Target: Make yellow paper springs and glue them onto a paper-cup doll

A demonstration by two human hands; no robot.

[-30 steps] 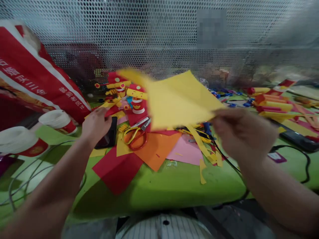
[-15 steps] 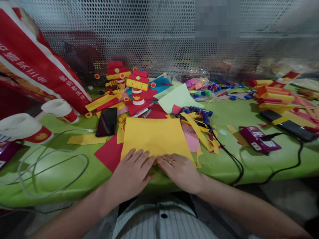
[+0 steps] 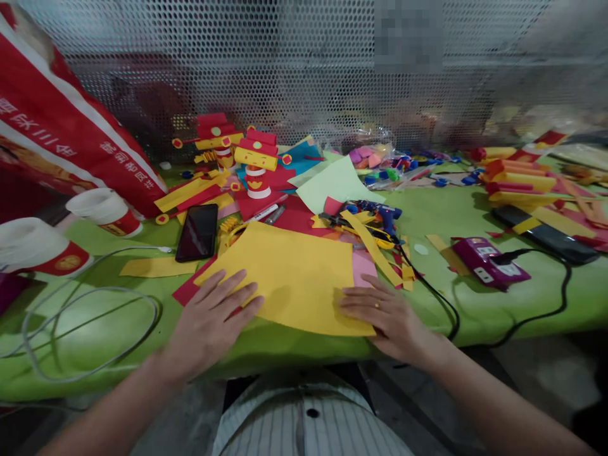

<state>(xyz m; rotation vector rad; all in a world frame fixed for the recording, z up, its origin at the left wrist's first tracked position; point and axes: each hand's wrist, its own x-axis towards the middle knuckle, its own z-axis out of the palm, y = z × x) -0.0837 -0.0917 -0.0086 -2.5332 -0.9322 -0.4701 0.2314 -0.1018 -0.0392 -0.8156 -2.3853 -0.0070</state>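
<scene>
A yellow paper sheet [image 3: 294,272] lies slanted near the table's front edge, its near edge curving a little. My left hand [image 3: 213,310] rests on the sheet's left part with fingers spread. On the right part of the same sheet, my right hand [image 3: 384,310], wearing a ring, lies with fingers stretched out; its thumb is mostly hidden. Red paper [image 3: 185,292] pokes out at the sheet's left, and pink paper [image 3: 363,266] shows at its right.
A phone [image 3: 197,233], two paper-cup figures [image 3: 256,164], markers, a glue gun [image 3: 387,215] and yellow strips lie beyond the sheet. White cups [image 3: 107,212] and a cable are left. A purple power socket [image 3: 489,263] with a black cord is right. Perforated metal stands behind.
My hands have moved apart from the middle of the sheet's near edge to its two sides. The yellow sheet has turned clockwise, its left side now farther left.
</scene>
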